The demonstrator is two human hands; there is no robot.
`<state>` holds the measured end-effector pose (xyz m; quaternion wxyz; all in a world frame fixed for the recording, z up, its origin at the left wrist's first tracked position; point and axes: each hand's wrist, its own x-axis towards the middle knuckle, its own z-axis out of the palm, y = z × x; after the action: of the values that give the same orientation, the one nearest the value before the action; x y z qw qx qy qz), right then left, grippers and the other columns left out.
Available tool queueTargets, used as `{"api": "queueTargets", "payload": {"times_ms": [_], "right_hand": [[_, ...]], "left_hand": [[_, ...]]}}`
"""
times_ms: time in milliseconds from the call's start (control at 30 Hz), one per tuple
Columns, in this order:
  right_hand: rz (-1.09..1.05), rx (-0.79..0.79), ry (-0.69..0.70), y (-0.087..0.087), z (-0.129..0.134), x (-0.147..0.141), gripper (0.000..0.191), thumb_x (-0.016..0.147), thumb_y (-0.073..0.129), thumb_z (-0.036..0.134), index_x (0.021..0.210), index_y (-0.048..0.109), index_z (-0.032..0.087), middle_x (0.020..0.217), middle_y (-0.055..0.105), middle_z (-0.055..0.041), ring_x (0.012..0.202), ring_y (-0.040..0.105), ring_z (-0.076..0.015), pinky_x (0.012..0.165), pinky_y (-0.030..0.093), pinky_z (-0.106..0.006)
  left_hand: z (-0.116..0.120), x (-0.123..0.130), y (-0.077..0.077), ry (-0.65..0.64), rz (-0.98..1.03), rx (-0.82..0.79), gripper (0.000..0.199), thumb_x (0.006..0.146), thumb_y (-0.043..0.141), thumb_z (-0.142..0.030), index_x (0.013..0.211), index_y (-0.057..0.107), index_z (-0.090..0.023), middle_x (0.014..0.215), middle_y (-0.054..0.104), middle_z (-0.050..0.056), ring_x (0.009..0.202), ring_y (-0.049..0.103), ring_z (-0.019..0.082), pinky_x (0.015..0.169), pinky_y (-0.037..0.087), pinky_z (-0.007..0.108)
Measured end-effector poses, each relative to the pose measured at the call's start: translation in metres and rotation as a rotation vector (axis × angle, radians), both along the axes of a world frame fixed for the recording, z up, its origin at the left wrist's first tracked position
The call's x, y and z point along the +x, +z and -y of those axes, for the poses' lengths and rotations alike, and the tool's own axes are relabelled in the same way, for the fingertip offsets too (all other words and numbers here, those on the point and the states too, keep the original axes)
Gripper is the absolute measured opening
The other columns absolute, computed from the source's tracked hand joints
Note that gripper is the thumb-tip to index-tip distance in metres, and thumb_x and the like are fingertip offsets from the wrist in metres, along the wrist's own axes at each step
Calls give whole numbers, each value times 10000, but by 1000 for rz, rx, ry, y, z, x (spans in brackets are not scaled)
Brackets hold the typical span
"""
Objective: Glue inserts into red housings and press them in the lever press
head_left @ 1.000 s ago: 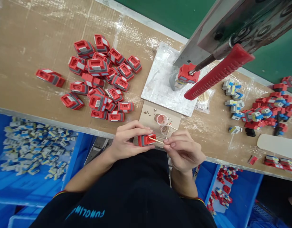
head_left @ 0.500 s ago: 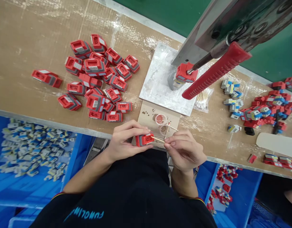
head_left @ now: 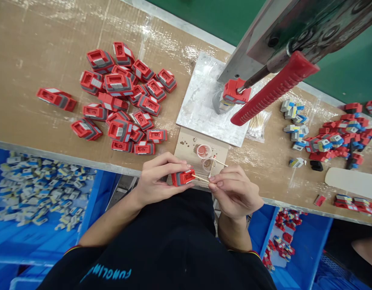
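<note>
A red and grey plastic toy part (head_left: 182,177) is gripped between the thumb and fingers of my left hand (head_left: 161,177), over the bench's front edge. My right hand (head_left: 235,189) pinches a thin cotton swab (head_left: 200,178), its far end at the toy part's right side. Just beyond the hands stand two small clear cups, one with red liquid (head_left: 203,151) and one with a darker, clear-looking content (head_left: 208,164). Another swab with a red tip (head_left: 219,161) rests by the cups.
Many similar red parts (head_left: 119,84) are heaped at the left. A press with a red handle (head_left: 273,88) rises over a metal plate (head_left: 200,96) holding one toy. Bagged swabs (head_left: 258,125) lie beside it. Blue bins (head_left: 92,201) flank me; a co-worker's arm (head_left: 365,249) shows at lower right.
Both hands stay almost in place, with the swab still against the toy part. The view has shifted slightly, and more of the co-worker's arm shows at the right.
</note>
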<state>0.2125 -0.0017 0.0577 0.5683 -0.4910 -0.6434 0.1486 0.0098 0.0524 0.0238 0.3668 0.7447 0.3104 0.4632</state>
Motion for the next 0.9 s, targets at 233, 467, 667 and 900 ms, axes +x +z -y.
{"api": "queueTargets", "payload": {"times_ms": [233, 467, 667, 900], "right_hand": [[7, -10, 12, 2, 0, 1, 137, 951, 773, 108, 939, 713, 231, 739, 809, -2, 578, 717, -171, 556, 563, -329], [-20, -5, 5, -1, 3, 11, 123, 957, 779, 137, 919, 710, 232, 725, 798, 7, 563, 710, -169, 544, 555, -335], [179, -99, -60, -7, 1, 37, 226, 888, 819, 51, 918, 720, 253, 765, 806, 21, 630, 732, -178, 574, 572, -333], [339, -169, 10, -9, 0, 37, 221, 908, 794, 44, 931, 731, 254, 772, 813, 20, 639, 713, -169, 589, 581, -322]], "left_hand": [[-1, -1, 0, 0, -4, 6, 312, 836, 954, -269, 1116, 827, -213, 950, 818, 58, 787, 792, 163, 700, 671, 253], [-1, -1, -3, 10, -14, 8, 273, 856, 942, -284, 1087, 818, -209, 953, 819, 54, 794, 795, 156, 704, 673, 250], [-3, -3, -11, 13, 0, -11, 279, 844, 949, -273, 1084, 818, -217, 989, 832, 60, 832, 812, 175, 740, 694, 275], [0, 0, -14, 4, 3, -32, 295, 847, 944, -247, 1106, 810, -199, 1035, 841, 87, 906, 836, 196, 803, 704, 280]]}}
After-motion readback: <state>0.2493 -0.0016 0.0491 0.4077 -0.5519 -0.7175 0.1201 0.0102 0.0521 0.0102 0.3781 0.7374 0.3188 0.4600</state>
